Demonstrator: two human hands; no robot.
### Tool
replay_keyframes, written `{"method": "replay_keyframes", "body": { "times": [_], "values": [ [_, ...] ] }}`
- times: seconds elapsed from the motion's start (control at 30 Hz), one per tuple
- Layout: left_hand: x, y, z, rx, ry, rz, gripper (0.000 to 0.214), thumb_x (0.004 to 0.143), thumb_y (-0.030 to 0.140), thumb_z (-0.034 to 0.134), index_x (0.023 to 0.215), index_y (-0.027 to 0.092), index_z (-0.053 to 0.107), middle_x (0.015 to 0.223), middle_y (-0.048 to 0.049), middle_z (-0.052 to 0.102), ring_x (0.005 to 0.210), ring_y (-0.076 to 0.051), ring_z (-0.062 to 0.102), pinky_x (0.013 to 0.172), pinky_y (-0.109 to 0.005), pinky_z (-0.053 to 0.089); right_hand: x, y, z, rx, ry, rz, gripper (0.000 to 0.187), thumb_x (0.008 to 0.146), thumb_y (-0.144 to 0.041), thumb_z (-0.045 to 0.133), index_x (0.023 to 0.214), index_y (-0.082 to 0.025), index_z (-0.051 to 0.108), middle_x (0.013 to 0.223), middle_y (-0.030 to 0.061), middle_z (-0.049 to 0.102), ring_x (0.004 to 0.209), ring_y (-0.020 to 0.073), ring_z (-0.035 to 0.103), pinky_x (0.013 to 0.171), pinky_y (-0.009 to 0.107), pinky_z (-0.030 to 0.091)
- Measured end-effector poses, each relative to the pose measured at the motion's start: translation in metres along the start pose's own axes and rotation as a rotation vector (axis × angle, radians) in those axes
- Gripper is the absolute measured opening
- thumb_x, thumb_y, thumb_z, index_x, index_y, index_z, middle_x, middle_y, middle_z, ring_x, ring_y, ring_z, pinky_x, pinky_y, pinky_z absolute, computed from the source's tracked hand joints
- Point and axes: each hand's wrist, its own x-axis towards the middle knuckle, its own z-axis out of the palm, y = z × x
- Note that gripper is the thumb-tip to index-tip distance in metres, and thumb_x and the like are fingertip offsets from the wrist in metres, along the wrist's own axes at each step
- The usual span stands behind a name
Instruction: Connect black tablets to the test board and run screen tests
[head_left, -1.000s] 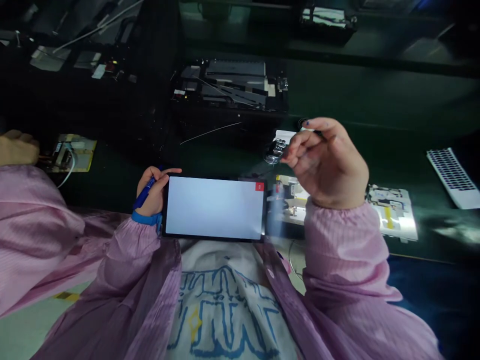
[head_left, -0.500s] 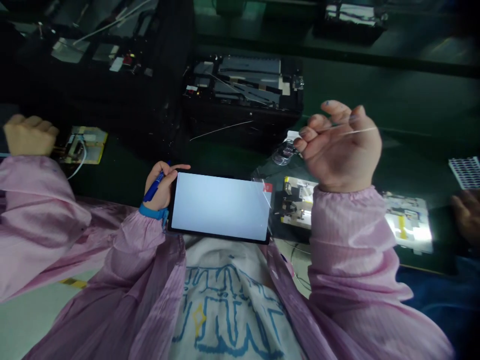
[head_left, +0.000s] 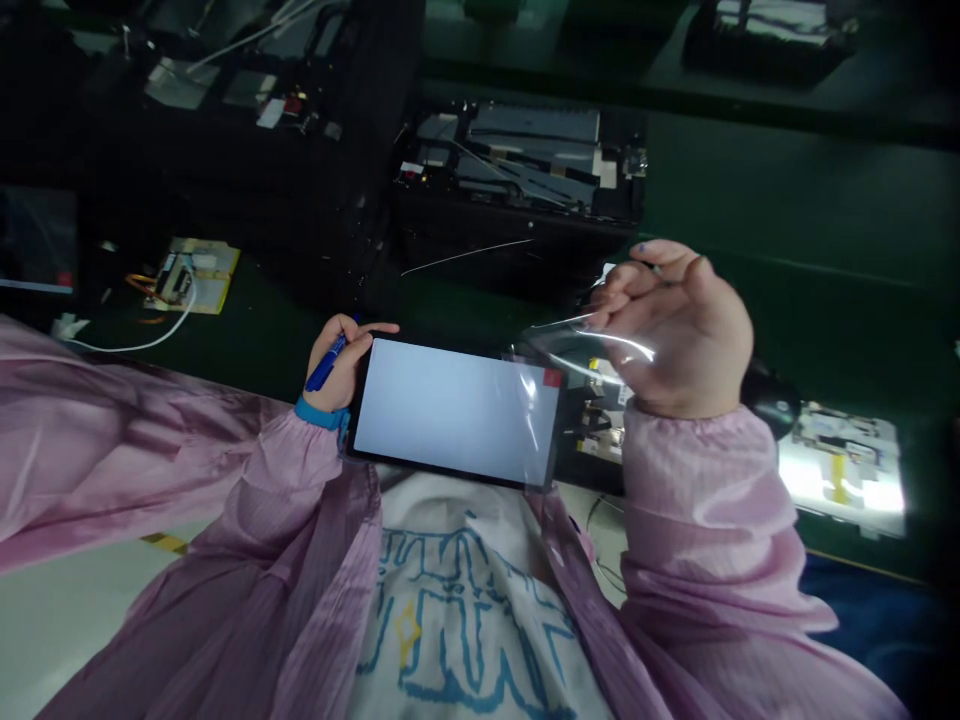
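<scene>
A tablet (head_left: 457,412) with a blank, bright white screen is tilted in front of my shirt; a small red patch marks its upper right corner. My left hand (head_left: 337,360) grips its left end, index finger stretched along the top edge, with a blue pen (head_left: 327,365) tucked between the fingers as well. Raised palm up at the right, my right hand (head_left: 671,325) has its fingers curled on a clear plastic film (head_left: 574,350). That film bends back to the tablet's right end, where glare and creases show over the screen. Exactly where the fingertips meet the film is hard to see.
Behind the tablet stands a black block with device parts (head_left: 525,160) on top. Circuit assemblies lie at the left (head_left: 199,275) and, brightly lit, at the right (head_left: 844,465). Another screen (head_left: 37,240) sits far left. A co-worker's pink sleeve (head_left: 97,440) reaches in beside me.
My right hand has come slightly lower, and the clear film now bows visibly between it and the tablet. The co-worker's hand at the left has left the view. The whole view has shifted slightly.
</scene>
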Motion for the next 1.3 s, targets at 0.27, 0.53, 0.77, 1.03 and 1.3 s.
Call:
{"method": "replay_keyframes", "body": {
  "times": [0.27, 0.53, 0.77, 1.03, 1.3],
  "values": [
    [0.004, -0.007, -0.008, 0.078, -0.057, 0.043, 0.036, 0.070, 0.021, 0.075, 0.069, 0.020, 0.040, 0.072, 0.0017, 0.056, 0.102, -0.032, 0.068, 0.071, -0.034, 0.049, -0.031, 0.019, 0.027, -0.008, -0.261, 0.133, 0.034, 0.081, -0.051, 0.063, 0.102, -0.025, 0.055, 0.084, -0.0006, 0.062, 0.071, 0.0139, 0.061, 0.069, 0.032, 0.055],
    [0.000, 0.000, 0.001, 0.009, -0.013, -0.005, 0.031, 0.077, 0.028, 0.069, 0.070, 0.021, 0.040, 0.082, -0.0046, 0.072, 0.095, -0.028, 0.069, 0.076, -0.038, 0.050, -0.070, 0.026, 0.060, -0.536, -0.635, -0.077, 0.070, 0.085, -0.031, 0.063, 0.145, -0.028, 0.026, 0.151, 0.0152, 0.027, 0.126, 0.0269, 0.048, 0.097, 0.047, 0.050],
    [-0.001, 0.001, 0.003, -0.037, -0.004, -0.016, 0.030, 0.082, 0.034, 0.065, 0.071, 0.021, 0.042, 0.091, -0.0066, 0.075, 0.084, -0.023, 0.070, 0.071, -0.034, 0.052, -0.087, 0.056, 0.079, -1.307, -0.736, -0.363, 0.046, 0.084, -0.026, 0.064, 0.129, -0.022, 0.056, 0.145, 0.0115, 0.045, 0.137, 0.0367, 0.032, 0.111, 0.065, 0.022],
    [0.000, 0.001, 0.001, -0.071, -0.003, -0.041, 0.031, 0.083, 0.036, 0.065, 0.071, 0.021, 0.041, 0.091, -0.0074, 0.075, 0.077, -0.022, 0.070, 0.065, -0.034, 0.053, -0.110, 0.033, 0.035, -1.209, -0.507, -0.330, 0.018, 0.087, -0.013, 0.052, 0.101, -0.017, 0.063, 0.099, 0.0099, 0.064, 0.094, 0.0238, 0.058, 0.081, 0.040, 0.050],
    [0.003, -0.001, -0.001, -0.107, -0.014, -0.040, 0.028, 0.080, 0.027, 0.067, 0.071, 0.020, 0.041, 0.090, -0.0084, 0.075, 0.084, -0.024, 0.070, 0.070, -0.035, 0.053, -0.123, 0.021, -0.027, -1.234, -0.347, -0.029, 0.080, 0.082, -0.037, 0.063, 0.149, -0.024, 0.021, 0.152, 0.0164, 0.021, 0.143, 0.0358, 0.023, 0.110, 0.058, 0.034]
  ]
}}
